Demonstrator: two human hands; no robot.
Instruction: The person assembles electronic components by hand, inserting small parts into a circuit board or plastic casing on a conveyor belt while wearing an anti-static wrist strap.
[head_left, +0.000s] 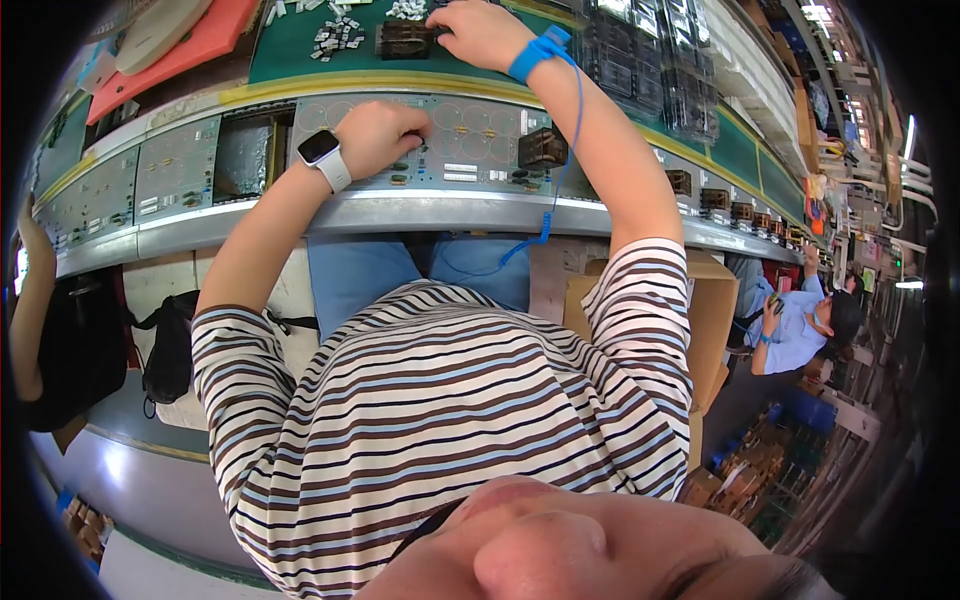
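Evidently, the left hand is working at eleven o'clock of the view, its fingertips bearing down on the circuit board. Its thumb and forefinger appear to be curling close together, but whether they are clamping a small part I cannot tell. At twelve o'clock the right hand is reaching over the green mat, its fingertips lying just beside a dark brown block at their nine o'clock; whether they are gripping anything is not showing.

The likeliest trouble is coming from the blue cord. It is hanging from the wrist strap and passing just beside a second brown block, on that block's three o'clock side. A quick pull of the right arm could be snagging or tilting that block.

Attention is also being split between two spots, so the left fingertips could be pressing a part in crooked or bending its legs. Farther out, loose white parts are lying at the first block's nine o'clock; a careless sweep could be scattering them, perhaps onto the board at six o'clock from them.
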